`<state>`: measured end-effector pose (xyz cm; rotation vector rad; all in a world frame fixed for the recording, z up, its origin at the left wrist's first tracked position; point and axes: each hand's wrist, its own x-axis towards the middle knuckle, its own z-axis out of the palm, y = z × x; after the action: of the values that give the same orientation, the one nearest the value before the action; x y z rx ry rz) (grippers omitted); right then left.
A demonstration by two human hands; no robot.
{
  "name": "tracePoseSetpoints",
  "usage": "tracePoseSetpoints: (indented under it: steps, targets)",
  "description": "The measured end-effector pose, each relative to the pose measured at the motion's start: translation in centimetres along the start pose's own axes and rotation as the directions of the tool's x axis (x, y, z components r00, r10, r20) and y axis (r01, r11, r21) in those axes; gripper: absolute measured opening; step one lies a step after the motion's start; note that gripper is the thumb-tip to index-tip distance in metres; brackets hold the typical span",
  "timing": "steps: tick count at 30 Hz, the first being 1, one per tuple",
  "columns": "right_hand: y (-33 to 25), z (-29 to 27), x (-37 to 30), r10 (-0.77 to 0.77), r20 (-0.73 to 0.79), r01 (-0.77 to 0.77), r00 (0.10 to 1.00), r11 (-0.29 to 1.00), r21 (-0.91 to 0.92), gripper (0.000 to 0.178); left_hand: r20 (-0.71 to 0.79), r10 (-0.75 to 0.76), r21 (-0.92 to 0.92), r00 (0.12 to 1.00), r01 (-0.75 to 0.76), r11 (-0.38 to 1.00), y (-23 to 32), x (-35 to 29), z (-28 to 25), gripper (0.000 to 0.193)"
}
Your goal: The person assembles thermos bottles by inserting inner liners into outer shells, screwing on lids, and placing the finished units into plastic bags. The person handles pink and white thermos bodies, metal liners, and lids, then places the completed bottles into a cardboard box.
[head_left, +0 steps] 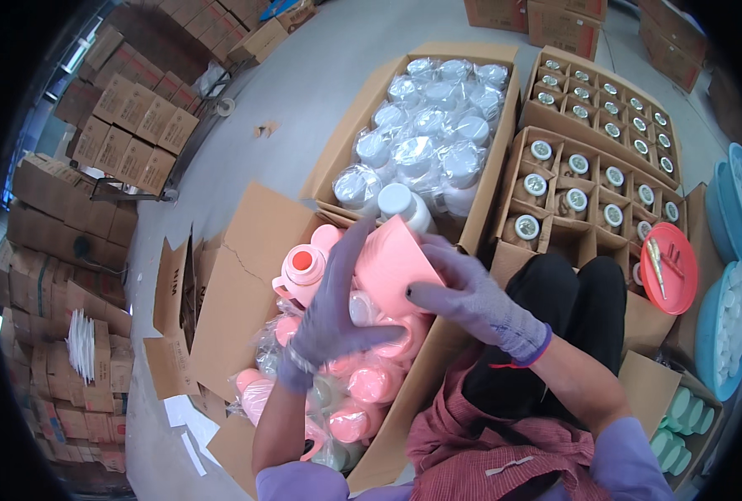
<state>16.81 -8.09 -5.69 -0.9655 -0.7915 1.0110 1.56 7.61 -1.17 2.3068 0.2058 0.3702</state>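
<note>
Progress appears partial: toward the near edge of the open carton, pink flasks already lie in clear plastic, while the carton's left flap is folded outward and closure is not yet done. Over the carton's far end, the left hand is spread, thumb well away from the fingers; contact with the workpiece cannot be confirmed. The right hand has thumb and fingers closed on the right side of the workpiece, a pink piece. That piece and the uncapped pink flask near the far left corner appear to be outstanding. The piece is unwrapped, smooth, matt, straight-edged and tilted; its underside is hidden.
</note>
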Motion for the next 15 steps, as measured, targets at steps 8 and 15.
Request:
tracePoseSetpoints:
  steps: [8,15]
  targets:
    - [-1.2,-22.4,-16.1,-0.713,-0.498,-0.366,0.494,0.349,-0.863,0.035,-0.264,-0.200,0.676,0.944,0.329,0.660,-27.4,-5.1,-5.7,0.079]
    - [1.7,-36.4,-31.4,-0.611,-0.727,-0.895,0.314,0.066,-0.442,0.076,-0.586,0.170,0.546,0.792,0.230,0.806,-2.3,0.7,-4.5,0.043]
